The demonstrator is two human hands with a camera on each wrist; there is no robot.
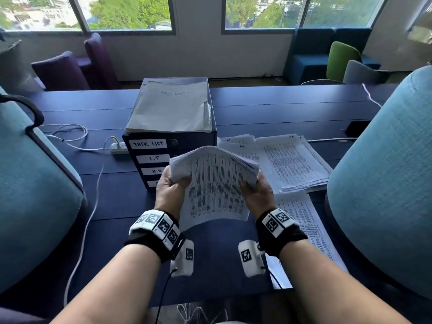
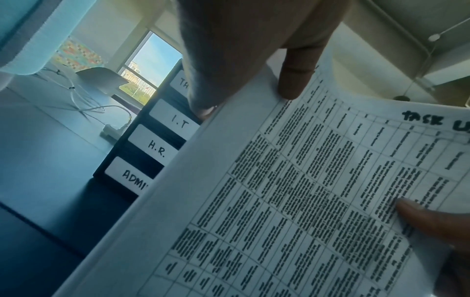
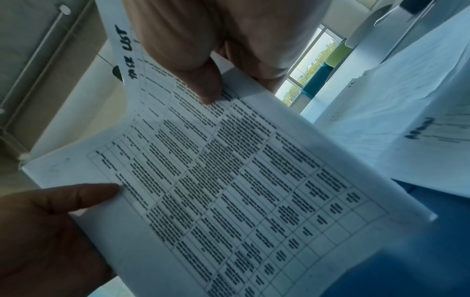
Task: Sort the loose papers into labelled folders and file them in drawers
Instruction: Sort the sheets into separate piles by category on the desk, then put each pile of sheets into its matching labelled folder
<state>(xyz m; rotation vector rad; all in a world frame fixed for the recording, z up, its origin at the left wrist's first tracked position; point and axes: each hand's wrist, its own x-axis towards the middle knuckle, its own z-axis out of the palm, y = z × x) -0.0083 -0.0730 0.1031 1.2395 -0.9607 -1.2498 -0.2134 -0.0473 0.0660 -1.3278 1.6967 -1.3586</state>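
White printed paper stack (image 1: 215, 183) held up over the dark blue surface (image 1: 112, 202), just in front of the drawer unit (image 1: 149, 157). Left hand (image 1: 169, 190) grips its left edge, thumb on the top sheet; right hand (image 1: 257, 195) grips the right edge the same way. Top sheet bows upward, header reads TASK LIST. Drawer labels: TASK LIST, I.T, H.R., ADMI-, rest hidden. Folder (image 1: 170, 106) marked TASK LIST lies on top of the unit. More loose sheets (image 1: 287, 160) spread on the surface to the right. Power strip (image 1: 118, 148) left of the unit.
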